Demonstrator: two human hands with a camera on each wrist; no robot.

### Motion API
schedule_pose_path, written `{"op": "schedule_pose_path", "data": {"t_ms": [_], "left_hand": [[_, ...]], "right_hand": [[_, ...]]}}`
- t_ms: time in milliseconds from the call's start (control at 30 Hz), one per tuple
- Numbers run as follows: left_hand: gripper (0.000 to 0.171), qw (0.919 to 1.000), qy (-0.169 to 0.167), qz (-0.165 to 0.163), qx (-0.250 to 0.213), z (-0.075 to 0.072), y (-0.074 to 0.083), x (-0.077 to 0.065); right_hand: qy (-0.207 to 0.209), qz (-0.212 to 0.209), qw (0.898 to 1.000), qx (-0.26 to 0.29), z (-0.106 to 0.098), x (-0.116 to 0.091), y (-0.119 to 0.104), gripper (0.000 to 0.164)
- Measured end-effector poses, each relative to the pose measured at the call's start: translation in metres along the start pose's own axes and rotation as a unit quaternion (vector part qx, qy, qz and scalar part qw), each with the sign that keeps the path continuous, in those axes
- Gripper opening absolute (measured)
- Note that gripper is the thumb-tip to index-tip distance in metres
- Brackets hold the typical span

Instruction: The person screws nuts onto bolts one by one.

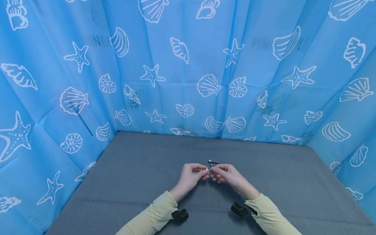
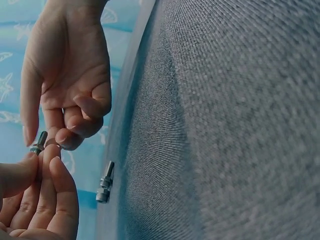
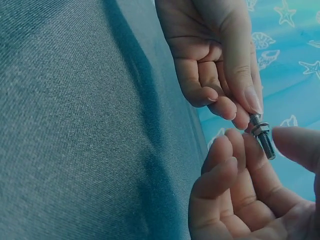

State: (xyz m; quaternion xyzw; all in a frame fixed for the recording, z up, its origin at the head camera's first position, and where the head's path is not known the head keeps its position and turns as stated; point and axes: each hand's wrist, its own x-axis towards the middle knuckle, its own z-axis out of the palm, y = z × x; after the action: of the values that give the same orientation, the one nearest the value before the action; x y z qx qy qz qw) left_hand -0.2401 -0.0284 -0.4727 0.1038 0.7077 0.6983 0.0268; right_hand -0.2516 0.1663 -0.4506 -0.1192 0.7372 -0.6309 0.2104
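My left hand (image 1: 191, 178) pinches one end of a small metal bolt (image 3: 268, 147) between thumb and forefinger. A hex nut (image 3: 260, 129) sits partway along its thread, and the pinched end is hidden by the fingertips. Around the free end are the fingers of my right hand (image 1: 230, 176). Its forefinger lies beside the bolt, the thumb stands a little apart from it, and the other fingers curl loosely. Just beyond both hands another bolt (image 1: 213, 162) lies on the table; in the left wrist view a bolt with a nut (image 2: 105, 182) rests near the far edge.
Both hands hover low over a grey cloth-covered table (image 1: 141, 166). Blue curtains (image 1: 182, 75) with white shells and starfish enclose it at the back and sides. A black wrist camera is strapped at the left sleeve (image 1: 180, 214) and another at the right sleeve (image 1: 242, 209).
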Motion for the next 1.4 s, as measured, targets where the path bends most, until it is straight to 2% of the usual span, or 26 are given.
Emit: {"op": "schedule_pose_path", "data": {"t_ms": [267,533,800,1000,1200,1400], "left_hand": [[0.01,0.9999,-0.003,0.006,-0.008,-0.0003,0.0015,-0.0015],[0.009,0.9999,0.002,0.009,-0.008,0.0009,0.0008,-0.0013],[0.01,0.9999,0.0,0.003,-0.013,0.0011,-0.0005,-0.0006],[0.01,0.9998,-0.002,0.014,-0.017,0.0013,-0.0002,-0.001],[0.009,0.9999,0.0,0.008,-0.013,0.0014,0.0014,-0.0015],[0.009,0.9999,0.0,0.007,-0.014,0.0028,0.0007,-0.0004]], "right_hand": [[-0.001,-0.017,1.0,0.003,-0.001,0.0001,0.0012,0.032],[-0.002,0.006,1.0,0.011,0.0008,-0.0007,-0.0015,0.034],[0.001,-0.016,1.0,0.003,-0.0002,-0.0013,-0.0012,0.029],[-0.005,-0.002,1.0,-0.002,-0.0005,0.0002,0.0003,0.031],[0.002,-0.004,1.0,0.006,-0.0009,-0.0008,-0.0014,0.028],[-0.009,-0.003,1.0,-0.004,-0.0007,-0.0004,-0.002,0.029]]}}
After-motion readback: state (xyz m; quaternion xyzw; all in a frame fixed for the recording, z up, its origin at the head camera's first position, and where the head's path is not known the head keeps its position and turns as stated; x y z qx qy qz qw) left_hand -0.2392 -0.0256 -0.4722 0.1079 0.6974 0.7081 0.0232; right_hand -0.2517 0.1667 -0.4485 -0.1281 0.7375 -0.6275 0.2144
